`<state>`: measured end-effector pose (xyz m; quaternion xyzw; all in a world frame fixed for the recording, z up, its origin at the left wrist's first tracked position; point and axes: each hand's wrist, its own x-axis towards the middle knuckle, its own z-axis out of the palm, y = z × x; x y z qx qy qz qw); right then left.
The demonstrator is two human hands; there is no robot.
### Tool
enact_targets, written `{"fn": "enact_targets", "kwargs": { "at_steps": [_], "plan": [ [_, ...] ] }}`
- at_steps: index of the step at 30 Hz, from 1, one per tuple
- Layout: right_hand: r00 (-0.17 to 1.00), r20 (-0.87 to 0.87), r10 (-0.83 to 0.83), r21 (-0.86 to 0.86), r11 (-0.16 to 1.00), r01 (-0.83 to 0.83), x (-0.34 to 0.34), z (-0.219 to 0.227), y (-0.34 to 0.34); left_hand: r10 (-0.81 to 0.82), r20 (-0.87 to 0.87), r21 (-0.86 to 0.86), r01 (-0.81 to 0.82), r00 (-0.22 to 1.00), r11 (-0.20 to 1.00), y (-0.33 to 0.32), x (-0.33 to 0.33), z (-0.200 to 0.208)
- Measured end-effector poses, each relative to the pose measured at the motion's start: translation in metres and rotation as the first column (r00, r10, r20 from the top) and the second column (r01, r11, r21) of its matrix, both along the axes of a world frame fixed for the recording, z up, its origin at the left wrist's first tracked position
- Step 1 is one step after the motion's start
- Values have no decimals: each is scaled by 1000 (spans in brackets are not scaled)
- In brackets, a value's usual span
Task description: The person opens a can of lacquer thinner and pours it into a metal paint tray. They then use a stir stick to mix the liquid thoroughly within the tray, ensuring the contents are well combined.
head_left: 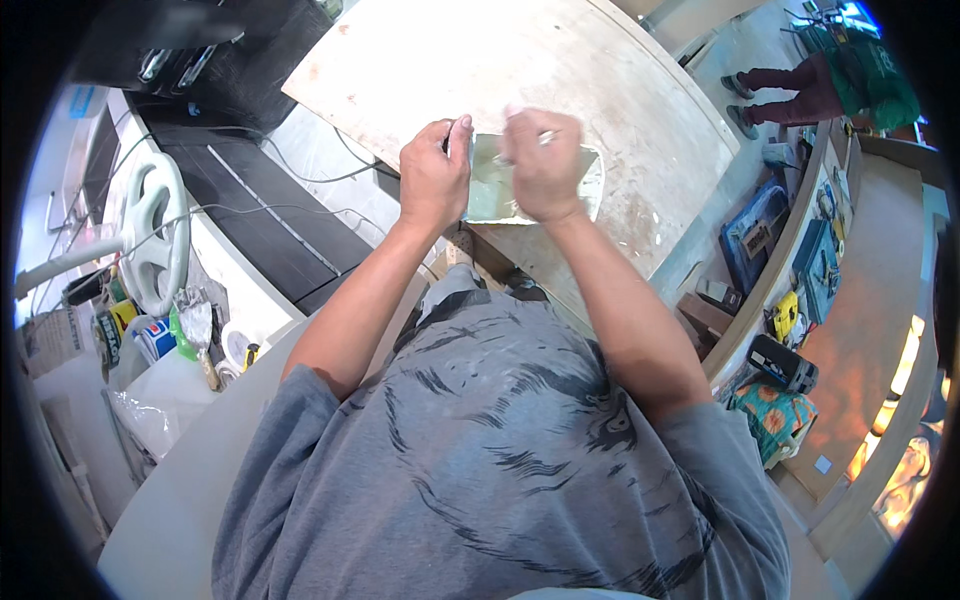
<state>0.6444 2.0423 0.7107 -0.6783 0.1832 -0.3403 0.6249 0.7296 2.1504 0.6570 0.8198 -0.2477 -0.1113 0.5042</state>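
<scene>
A rectangular white tub [591,185] stands at the near edge of a pale board-topped table [520,60]. Inside it lies a pale greenish-white substance, smeared up the walls. My left hand [432,178] is closed at the tub's left side, its thumb pointing up along the rim. Over the right half of the tub my right hand [548,165] is closed in a fist and slightly blurred by motion. Whatever that fist holds is hidden by the fingers and the blur.
At left stand a white spoked wheel [155,235], a loose cable [250,205] and a paintbrush [208,370] among bags. A shelf at right carries a blue case [818,270] and a black box [782,362]. A person in green [870,80] stands at far right.
</scene>
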Motion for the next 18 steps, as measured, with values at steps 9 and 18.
{"fn": "enact_targets", "kwargs": {
  "at_steps": [9, 18],
  "plan": [
    [929, -364, 71, 42, 997, -60, -45, 27, -45, 16, 0, 8, -16, 1000, 1000, 0, 0, 2],
    [980, 107, 170, 389, 899, -199, -54, 91, -63, 12, -59, -33, -14, 998, 999, 2, -2, 12]
  ]
}}
